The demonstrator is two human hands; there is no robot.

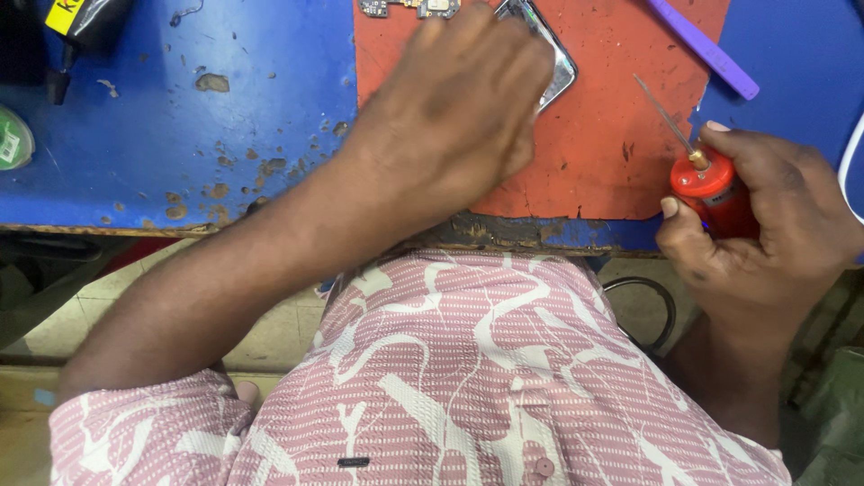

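Left hand (459, 108) flat on phone (553, 63), fingers pressed down over it, on red mat (612, 153). Right hand (765, 225) wrapped tight round red tool (711, 193), thin needle tip pointing up-left over mat edge. Purple stick (706, 49) farther back. Small circuit board (409, 7) at top. Blue table (180, 108) underneath.

Single head-worn view, looking steeply down from close above the worktop (180, 117); the near worktop edge crosses mid-frame, the wearer's patterned shirt (468, 378) fills the frame below that edge.
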